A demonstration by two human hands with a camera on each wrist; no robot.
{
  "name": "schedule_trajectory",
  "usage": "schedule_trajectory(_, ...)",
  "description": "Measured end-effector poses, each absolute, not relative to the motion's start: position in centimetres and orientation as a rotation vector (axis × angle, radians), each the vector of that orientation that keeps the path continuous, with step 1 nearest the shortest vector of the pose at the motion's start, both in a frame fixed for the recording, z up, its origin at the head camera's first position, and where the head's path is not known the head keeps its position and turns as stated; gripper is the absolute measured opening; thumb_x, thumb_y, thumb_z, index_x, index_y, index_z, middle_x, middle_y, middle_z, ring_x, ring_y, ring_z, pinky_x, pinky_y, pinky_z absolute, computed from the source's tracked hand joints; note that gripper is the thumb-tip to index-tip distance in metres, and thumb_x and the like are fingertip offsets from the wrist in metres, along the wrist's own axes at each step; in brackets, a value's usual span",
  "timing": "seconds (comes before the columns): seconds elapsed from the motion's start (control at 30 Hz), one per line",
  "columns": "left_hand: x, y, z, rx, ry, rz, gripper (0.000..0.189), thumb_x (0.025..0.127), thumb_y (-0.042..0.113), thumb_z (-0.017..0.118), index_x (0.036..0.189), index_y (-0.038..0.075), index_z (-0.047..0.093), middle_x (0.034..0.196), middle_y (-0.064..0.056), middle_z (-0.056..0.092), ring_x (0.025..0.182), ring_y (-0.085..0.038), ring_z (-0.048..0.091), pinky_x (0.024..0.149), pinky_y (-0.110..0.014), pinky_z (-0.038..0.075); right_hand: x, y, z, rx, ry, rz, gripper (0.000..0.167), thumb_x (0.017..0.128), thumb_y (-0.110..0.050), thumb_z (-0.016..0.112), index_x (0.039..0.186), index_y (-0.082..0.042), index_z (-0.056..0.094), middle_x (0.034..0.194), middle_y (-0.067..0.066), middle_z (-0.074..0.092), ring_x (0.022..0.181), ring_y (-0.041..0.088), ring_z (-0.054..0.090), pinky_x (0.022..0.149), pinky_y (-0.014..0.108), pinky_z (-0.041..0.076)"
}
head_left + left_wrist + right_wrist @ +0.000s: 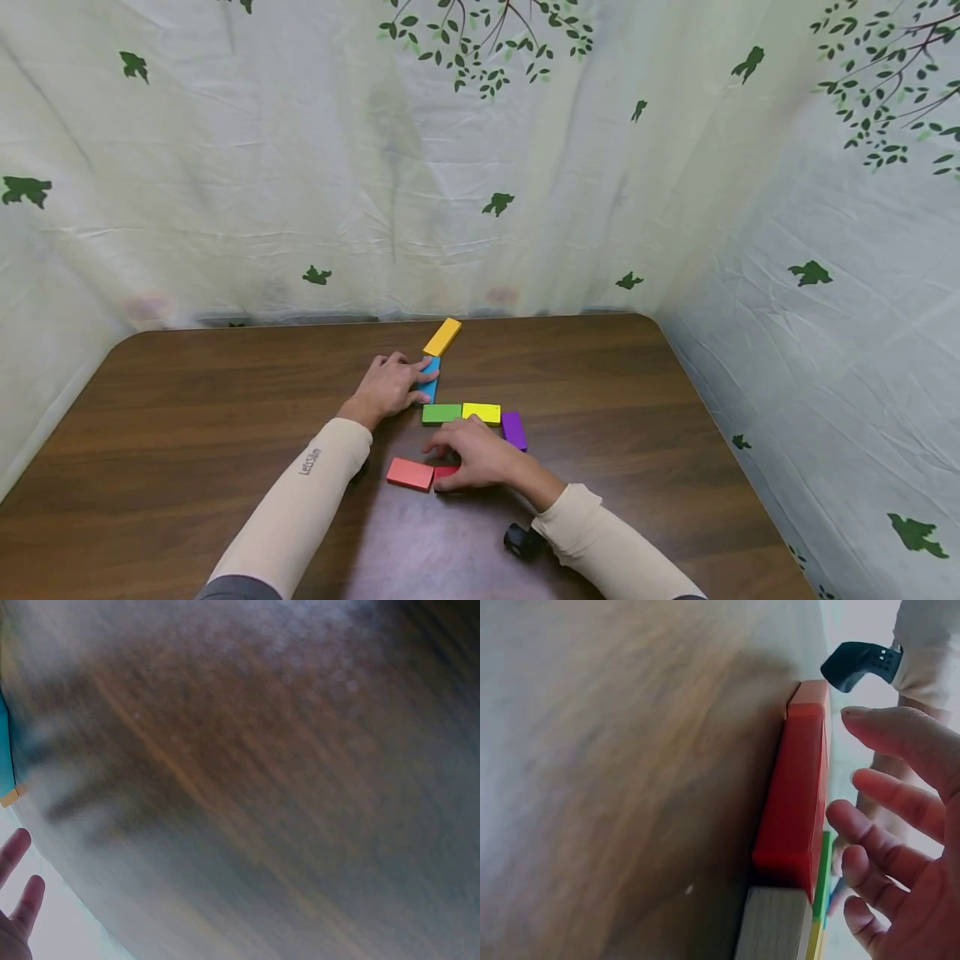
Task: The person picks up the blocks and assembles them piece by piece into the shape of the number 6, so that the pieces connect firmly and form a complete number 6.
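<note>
My left hand (388, 385) is on the blue block (431, 385), its index finger across the top and its thumb by the near end. In the left wrist view two straight fingers (27, 904) show, and the blue block (6, 750) is at the left edge. My right hand (480, 454) hovers over the red block (446, 473). The right wrist view shows its fingers spread and apart from the red block (791, 791). A salmon block (410, 473) adjoins the red block at one end, a grey block (772, 922) at the other; my hand hides the grey one in the head view.
An orange block (442, 337) lies slanted beyond the blue one. Green (442, 413) and yellow (483, 412) blocks form a row, with a purple block (513, 431) at its right. All rest on a brown wooden table (615, 392) before a leaf-patterned curtain (555, 208).
</note>
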State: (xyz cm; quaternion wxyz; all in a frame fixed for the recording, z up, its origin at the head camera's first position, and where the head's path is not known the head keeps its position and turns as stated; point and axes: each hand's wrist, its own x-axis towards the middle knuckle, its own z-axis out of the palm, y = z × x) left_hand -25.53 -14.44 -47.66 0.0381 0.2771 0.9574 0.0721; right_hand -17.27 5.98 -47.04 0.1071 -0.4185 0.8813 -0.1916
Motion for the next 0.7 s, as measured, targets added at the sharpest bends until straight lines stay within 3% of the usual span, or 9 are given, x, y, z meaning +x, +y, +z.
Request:
schedule_trajectory(0.27, -25.6, -14.4, -47.8, 0.841, 2.933, 0.222, 0.058, 0.088, 0.044, 0.063, 0.140, 0.022, 0.051, 0.147, -0.005, 0.044, 0.122, -0.037, 0.046, 0.095, -0.056, 0.035, -16.8, 7.5, -47.2, -1.178, 2.603, -0.610, 0.037, 0.079, -0.033, 0.078, 0.112, -0.017, 0.070, 0.103, -0.008, 0.065, 0.095, 0.005, 0.056, 0.087, 0.027, 0.037)
schedule_trajectory(0.5, -25.5, -14.3, -47.7, 0.834, 2.932, 0.219, 0.058, 0.088, 0.044, 0.063, 0.140, 0.022, 0.051, 0.148, -0.005, 0.043, 0.122, -0.037, 0.045, 0.096, -0.056, 0.035, -16.7, 8.3, -47.4, -1.231, 2.609, -0.642, 0.030, 0.079, -0.029, 0.078, 0.104, -0.015, 0.072, 0.096, -0.007, 0.065, 0.088, 0.006, 0.055, 0.083, 0.023, 0.038)
schedule_trajectory(0.7, -25.4, -14.3, -47.6, 0.809, 2.921, 0.214, 0.059, 0.088, 0.045, 0.063, 0.141, 0.022, 0.050, 0.148, -0.005, 0.043, 0.124, -0.037, 0.044, 0.097, -0.056, 0.034, -16.5, 8.5, -47.7, -1.230, 2.611, -0.641, 0.027, 0.079, -0.029, 0.078, 0.102, -0.016, 0.073, 0.095, -0.009, 0.065, 0.088, 0.005, 0.052, 0.087, 0.026, 0.038)
